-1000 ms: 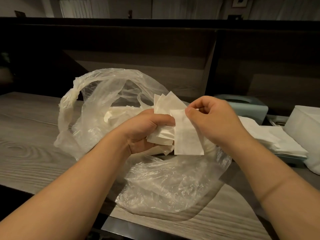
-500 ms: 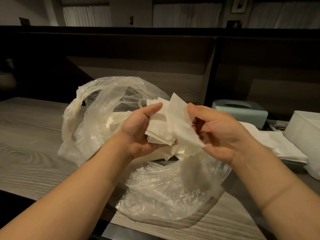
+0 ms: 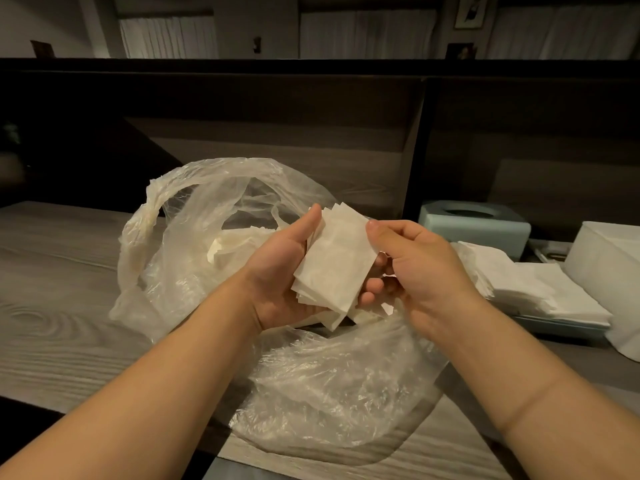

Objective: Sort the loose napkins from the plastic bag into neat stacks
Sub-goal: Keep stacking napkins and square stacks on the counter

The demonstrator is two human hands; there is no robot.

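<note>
A clear plastic bag (image 3: 194, 237) lies open on the wooden table (image 3: 62, 271), with more loose white napkins (image 3: 239, 240) inside it. Above the bag, my left hand (image 3: 280, 271) cradles a small bundle of white napkins (image 3: 332, 268) in its palm, thumb up along the bundle's left edge. My right hand (image 3: 415, 268) pinches the right side of the top napkin between thumb and fingers. The napkins in the bundle are fanned slightly and uneven at the bottom.
To the right lies a stack of white napkins (image 3: 540, 292) on a light blue tray. Behind it stands a light blue tissue box (image 3: 474, 226). A white container (image 3: 609, 271) sits at the far right. A dark partition runs behind the table.
The napkin my right hand held loose has been laid flat onto the bundle in my left hand. My left thumb has opened out along the bundle's edge.
</note>
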